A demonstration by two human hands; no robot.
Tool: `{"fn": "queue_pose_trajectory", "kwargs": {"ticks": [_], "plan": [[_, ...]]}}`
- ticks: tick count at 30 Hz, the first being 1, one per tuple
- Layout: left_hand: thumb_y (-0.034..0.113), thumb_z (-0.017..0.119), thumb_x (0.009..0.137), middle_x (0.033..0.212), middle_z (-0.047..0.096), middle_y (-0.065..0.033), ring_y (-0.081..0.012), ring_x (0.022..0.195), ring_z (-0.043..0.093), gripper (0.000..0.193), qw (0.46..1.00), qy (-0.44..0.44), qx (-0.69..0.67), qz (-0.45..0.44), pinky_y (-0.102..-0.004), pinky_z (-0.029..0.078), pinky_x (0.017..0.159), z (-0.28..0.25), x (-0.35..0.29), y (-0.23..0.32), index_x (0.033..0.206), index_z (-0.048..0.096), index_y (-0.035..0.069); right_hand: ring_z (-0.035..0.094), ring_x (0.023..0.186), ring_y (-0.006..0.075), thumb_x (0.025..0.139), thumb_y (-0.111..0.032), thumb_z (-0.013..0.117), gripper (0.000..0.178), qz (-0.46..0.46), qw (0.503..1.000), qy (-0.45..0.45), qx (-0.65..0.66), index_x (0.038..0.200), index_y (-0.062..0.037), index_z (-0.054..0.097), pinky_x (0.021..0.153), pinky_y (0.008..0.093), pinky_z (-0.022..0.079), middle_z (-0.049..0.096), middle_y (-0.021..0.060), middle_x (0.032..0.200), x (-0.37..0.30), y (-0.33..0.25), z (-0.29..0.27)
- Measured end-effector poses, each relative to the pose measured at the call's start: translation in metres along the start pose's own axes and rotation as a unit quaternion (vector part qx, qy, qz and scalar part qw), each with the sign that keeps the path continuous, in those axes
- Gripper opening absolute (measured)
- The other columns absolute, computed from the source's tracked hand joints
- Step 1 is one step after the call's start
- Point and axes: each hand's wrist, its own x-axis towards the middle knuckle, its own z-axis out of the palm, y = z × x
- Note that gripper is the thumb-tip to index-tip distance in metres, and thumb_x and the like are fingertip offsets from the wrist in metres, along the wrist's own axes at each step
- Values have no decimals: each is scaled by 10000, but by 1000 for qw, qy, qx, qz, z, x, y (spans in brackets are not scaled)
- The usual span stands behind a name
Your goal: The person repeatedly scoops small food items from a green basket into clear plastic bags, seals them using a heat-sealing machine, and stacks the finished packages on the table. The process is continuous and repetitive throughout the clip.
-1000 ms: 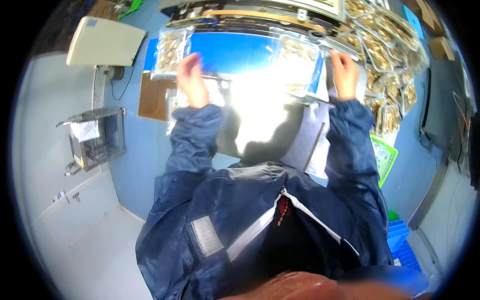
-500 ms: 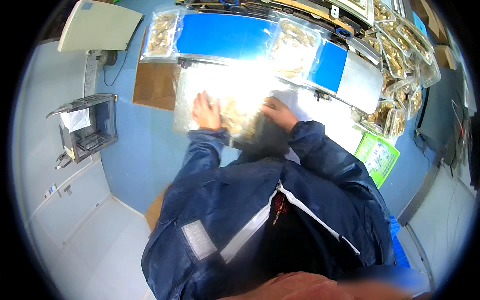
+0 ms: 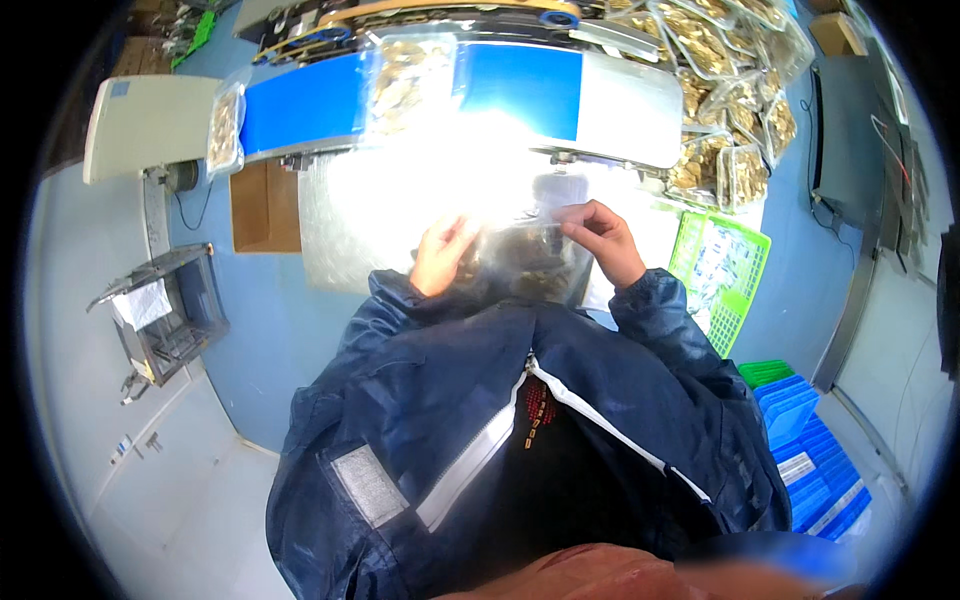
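Observation:
A clear plastic bag (image 3: 535, 252) with brown pieces in it is close in front of my body, over the brightly lit worktable (image 3: 345, 215). My right hand (image 3: 605, 240) pinches its upper right edge between thumb and fingers. At the bag's left side, the fingers of my left hand (image 3: 440, 258) are drawn together on the edge, partly washed out by glare. Beyond the table, a filled clear pack (image 3: 408, 85) lies on the blue conveyor belt (image 3: 520, 90). Another pack (image 3: 226, 125) sits at the belt's left end.
Many filled packs (image 3: 725, 105) are heaped at the far right, past the metal plate (image 3: 630, 110). A green basket (image 3: 740, 285) with small packets stands right of the table. Blue crates (image 3: 815, 460) are lower right. An open cardboard box (image 3: 265, 210) is at the left.
The view has swung right, so the belt and packs appear farther left. My left hand has gone from lying spread on the bag to gripping its side; the bag's upper edge is now drawn between both hands.

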Motion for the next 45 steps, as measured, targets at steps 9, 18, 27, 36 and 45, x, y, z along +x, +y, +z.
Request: {"fn": "queue_pose_trajectory", "kwargs": {"ticks": [9, 18, 27, 36, 45], "plan": [[174, 625, 926, 1083, 660, -157, -287, 1072, 605, 240, 969, 55, -180, 160, -419, 428, 979, 86, 50, 96, 1092, 624, 1, 579, 932, 138, 923, -110, 594, 220, -187, 982, 23, -29, 1096, 10, 657, 840, 271, 451, 637, 65, 1018, -8, -97, -32], [179, 572, 957, 966, 654, -78, -143, 883, 596, 156, 967, 102, -211, 100, -280, 468, 819, 130, 126, 123, 974, 604, 28, 526, 792, 86, 930, -206, 591, 235, -168, 970, 177, -14, 967, -5, 707, 726, 231, 409, 600, 0, 867, 30, -118, -76], [143, 533, 949, 950, 674, -92, -203, 857, 641, 190, 973, 115, -194, -43, -343, 508, 775, 119, 262, 79, 1054, 604, 2, 387, 488, 51, 871, -235, 660, 197, -20, 955, 263, 134, 808, -49, 649, 424, 213, 281, 513, -41, 637, 112, -103, -133], [147, 579, 903, 979, 665, -141, -242, 830, 616, 264, 966, 122, -223, -50, -351, 482, 727, 113, 274, 98, 1055, 621, -65, 384, 464, 71, 891, -218, 640, 193, 4, 953, 286, 97, 802, -47, 637, 401, 237, 278, 515, -20, 622, 148, -110, -138], [169, 578, 910, 908, 644, -73, -194, 760, 576, 194, 975, 135, -164, -59, -337, 454, 632, 61, 280, 85, 1013, 623, 10, 369, 443, 74, 884, -208, 657, 205, 4, 957, 285, 57, 794, -25, 632, 387, 246, 260, 493, -13, 586, 171, -107, -105]]}}
